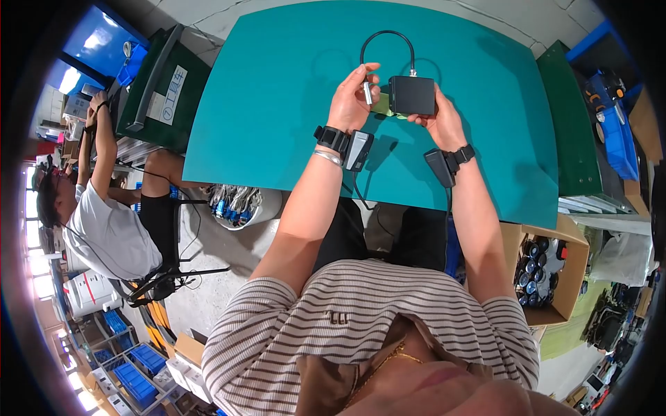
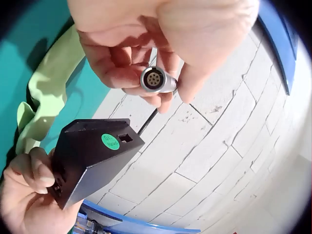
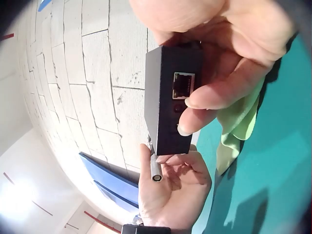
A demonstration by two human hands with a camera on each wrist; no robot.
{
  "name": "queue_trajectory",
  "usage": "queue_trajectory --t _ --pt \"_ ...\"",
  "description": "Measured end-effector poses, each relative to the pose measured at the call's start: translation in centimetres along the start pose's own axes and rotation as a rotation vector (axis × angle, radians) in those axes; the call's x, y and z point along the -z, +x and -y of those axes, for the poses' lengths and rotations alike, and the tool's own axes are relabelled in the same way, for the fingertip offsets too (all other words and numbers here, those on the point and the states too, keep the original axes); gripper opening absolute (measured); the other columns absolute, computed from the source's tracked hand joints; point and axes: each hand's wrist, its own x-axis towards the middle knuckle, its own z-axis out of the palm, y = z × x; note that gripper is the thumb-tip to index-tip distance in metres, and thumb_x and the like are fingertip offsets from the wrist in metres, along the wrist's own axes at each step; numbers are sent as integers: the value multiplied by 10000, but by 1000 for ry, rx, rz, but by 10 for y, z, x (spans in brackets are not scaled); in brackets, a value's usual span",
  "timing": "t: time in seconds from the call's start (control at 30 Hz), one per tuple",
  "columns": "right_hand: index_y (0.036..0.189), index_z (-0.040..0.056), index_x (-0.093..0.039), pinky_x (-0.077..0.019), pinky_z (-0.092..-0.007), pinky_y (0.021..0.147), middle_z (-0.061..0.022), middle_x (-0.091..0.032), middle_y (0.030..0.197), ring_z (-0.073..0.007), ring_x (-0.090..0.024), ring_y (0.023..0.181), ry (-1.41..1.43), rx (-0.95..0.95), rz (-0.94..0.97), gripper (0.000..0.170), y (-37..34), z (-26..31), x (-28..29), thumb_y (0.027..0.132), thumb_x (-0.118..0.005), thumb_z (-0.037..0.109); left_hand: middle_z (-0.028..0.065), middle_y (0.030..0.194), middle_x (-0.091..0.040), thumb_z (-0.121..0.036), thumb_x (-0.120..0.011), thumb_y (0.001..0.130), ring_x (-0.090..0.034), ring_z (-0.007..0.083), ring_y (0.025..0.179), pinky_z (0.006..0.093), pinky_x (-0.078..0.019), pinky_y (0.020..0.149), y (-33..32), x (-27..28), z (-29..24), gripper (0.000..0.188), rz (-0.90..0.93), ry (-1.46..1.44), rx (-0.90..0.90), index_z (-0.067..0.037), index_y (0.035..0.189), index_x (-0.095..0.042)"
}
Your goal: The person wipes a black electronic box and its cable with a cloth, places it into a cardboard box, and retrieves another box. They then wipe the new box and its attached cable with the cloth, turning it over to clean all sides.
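Note:
My left hand (image 1: 349, 105) pinches a silver round cable connector (image 1: 368, 93) between thumb and fingers. In the left wrist view the connector's open end shows several small contacts inside a metal ring. A small black box (image 1: 414, 95) is gripped by my right hand (image 1: 447, 126) along its right side. The black cable (image 1: 387, 32) arches from a metal fitting on the box's far side round to the connector. One side of the box has a green round sticker (image 2: 110, 141) beside a rectangular opening. In the right wrist view a network socket (image 3: 183, 86) faces out near my fingertips.
A light green cloth (image 1: 381, 106) lies on the teal table (image 1: 277, 90) under the hands. Left of the table another person (image 1: 104, 229) sits beside a bin of cables (image 1: 239, 208). A cardboard box (image 1: 570, 270) of round dark parts stands at the right. Green cabinets (image 1: 565, 125) flank the table.

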Motion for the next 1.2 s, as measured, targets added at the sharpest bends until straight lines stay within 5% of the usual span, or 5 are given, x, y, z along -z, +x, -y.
queue_trajectory --t 0.53,1.0,1.2 --pt "1085 57 -575 -408 -260 577 -24 -582 800 -110 -487 622 210 24 -45 498 -1 6 -4 1000 -328 481 -60 720 -511 -248 -649 900 -516 51 664 218 -441 590 -1 1 8 177 56 186 -20 -79 952 -647" --pt "1323 73 -478 -408 -238 598 -19 -599 1041 -83 -501 728 78 103 72 548 -5 8 -9 1001 -313 485 -61 768 -536 -256 -668 885 -519 32 695 192 -461 615 -3 -6 7 190 -72 366 -10 -95 985 -654" --pt "1348 76 -458 -439 -240 593 -10 -595 924 -84 -494 641 17 120 58 594 -6 12 -13 984 -329 528 -60 777 -520 -260 -674 879 -494 32 696 198 -452 622 -2 -4 7 197 -74 375 2 -97 988 -654"
